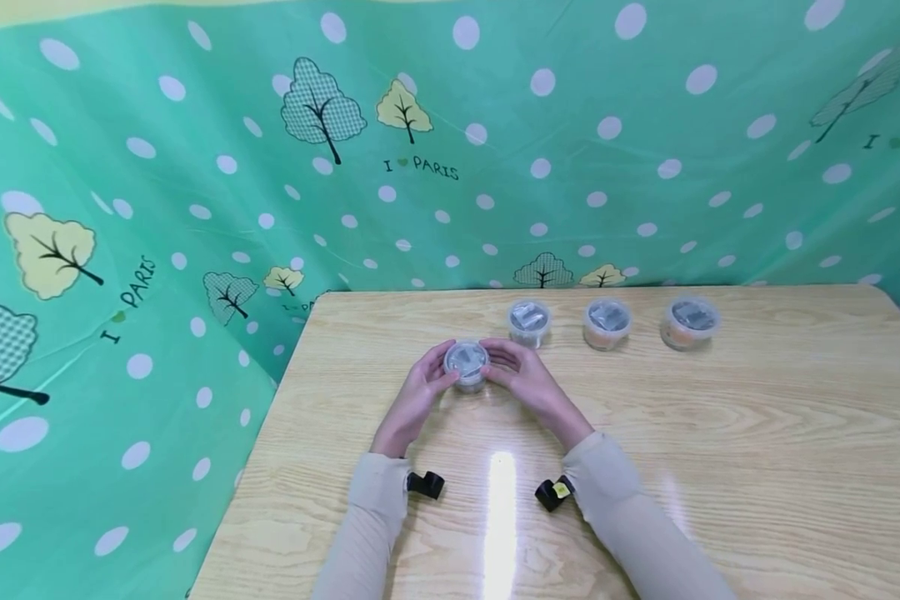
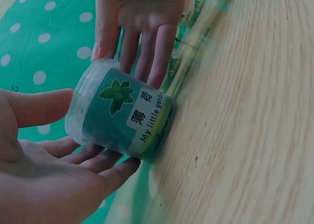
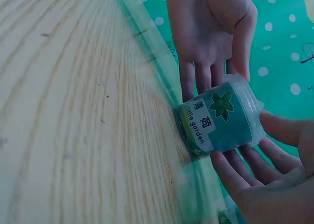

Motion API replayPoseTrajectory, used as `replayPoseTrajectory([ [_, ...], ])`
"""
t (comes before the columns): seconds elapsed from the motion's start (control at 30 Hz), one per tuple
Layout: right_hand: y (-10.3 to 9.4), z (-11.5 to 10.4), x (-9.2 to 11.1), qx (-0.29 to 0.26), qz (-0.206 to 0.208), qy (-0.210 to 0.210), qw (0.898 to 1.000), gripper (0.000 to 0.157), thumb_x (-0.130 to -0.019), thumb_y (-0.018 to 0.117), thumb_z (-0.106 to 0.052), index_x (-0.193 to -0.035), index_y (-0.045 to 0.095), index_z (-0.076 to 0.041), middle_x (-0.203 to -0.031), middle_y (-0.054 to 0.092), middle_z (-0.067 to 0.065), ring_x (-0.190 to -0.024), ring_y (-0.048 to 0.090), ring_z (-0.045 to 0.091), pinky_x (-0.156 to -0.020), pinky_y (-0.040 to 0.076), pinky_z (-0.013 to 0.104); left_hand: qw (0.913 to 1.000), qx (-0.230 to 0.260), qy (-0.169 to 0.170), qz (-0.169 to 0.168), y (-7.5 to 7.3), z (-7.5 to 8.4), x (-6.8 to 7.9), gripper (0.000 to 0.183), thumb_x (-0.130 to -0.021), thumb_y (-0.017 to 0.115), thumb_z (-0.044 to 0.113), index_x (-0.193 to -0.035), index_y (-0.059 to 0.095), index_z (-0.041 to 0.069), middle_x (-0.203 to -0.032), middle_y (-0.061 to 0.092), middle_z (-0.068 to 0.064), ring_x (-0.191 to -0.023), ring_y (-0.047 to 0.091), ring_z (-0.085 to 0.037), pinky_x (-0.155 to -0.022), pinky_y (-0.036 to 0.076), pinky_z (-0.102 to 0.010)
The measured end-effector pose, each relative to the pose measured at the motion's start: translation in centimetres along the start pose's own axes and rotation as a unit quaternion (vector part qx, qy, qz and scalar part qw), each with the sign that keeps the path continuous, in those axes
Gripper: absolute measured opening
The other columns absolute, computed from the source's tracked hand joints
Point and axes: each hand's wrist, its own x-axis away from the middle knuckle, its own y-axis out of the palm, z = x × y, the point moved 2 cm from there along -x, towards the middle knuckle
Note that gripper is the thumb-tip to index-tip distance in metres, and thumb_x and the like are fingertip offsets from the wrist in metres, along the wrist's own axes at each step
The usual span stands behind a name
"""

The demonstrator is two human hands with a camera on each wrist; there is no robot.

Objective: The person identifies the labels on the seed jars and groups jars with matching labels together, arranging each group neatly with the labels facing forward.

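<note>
A small clear plastic tub with a translucent lid is between my two hands, its base at the tabletop. Its label, seen in both wrist views, shows green leaves and the words "My little garden". My left hand holds the tub from the left, thumb at the lid's rim and fingers round the side. From the opposite side my right hand grips it the same way, its thumb by the lid. Dark and silvery contents show through the lid; the tub's far side is hidden in the head view.
Three similar lidded tubs stand in a row at the back: one nearest my right hand, a middle tub and a right-hand tub. The wooden table meets a green dotted cloth behind and at the left.
</note>
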Motion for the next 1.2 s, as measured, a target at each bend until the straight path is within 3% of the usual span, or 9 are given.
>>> replayPoseTrajectory([
  [0.3,0.0,-0.3,0.0,0.016,-0.003,-0.008,1.000,0.052,-0.094,0.064,-0.006,-0.144,0.047,-0.004,-0.147,0.050,0.016,-0.137,0.046,0.032,-0.114,0.039,0.044,0.9999,-0.006,-0.014,0.001,-0.2,0.1,0.0,0.058,-0.100,0.053,0.007,-0.153,0.032,0.008,-0.158,0.034,-0.013,-0.146,0.033,-0.027,-0.122,0.026,-0.040],
  [0.6,-0.6,-0.4,0.3,0.028,0.007,-0.012,1.000,0.058,-0.093,0.068,-0.013,-0.146,0.045,-0.008,-0.149,0.048,0.015,-0.137,0.045,0.032,-0.112,0.041,0.045,0.9994,-0.001,-0.003,0.034,-0.3,0.0,-0.3,0.064,-0.095,0.062,0.010,-0.152,0.033,0.004,-0.152,0.042,-0.012,-0.142,0.040,-0.027,-0.120,0.031,-0.039],
  [0.93,-1.6,-1.5,0.6,0.056,0.029,-0.035,0.997,0.056,-0.095,0.068,-0.021,-0.145,0.047,-0.007,-0.148,0.048,0.015,-0.137,0.046,0.033,-0.110,0.044,0.044,0.9955,-0.013,0.052,0.078,0.2,1.3,-0.3,0.059,-0.097,0.065,0.022,-0.148,0.039,0.008,-0.146,0.050,-0.012,-0.138,0.045,-0.026,-0.118,0.035,-0.038],
  [1.2,-2.7,-2.2,1.1,0.062,0.046,-0.066,0.995,0.055,-0.095,0.069,-0.020,-0.143,0.048,-0.003,-0.146,0.048,0.018,-0.136,0.046,0.035,-0.111,0.044,0.041,0.9890,-0.014,0.120,0.086,1.2,2.8,-0.1,0.057,-0.098,0.063,0.019,-0.147,0.039,0.004,-0.147,0.047,-0.018,-0.140,0.040,-0.037,-0.117,0.035,-0.040],
])
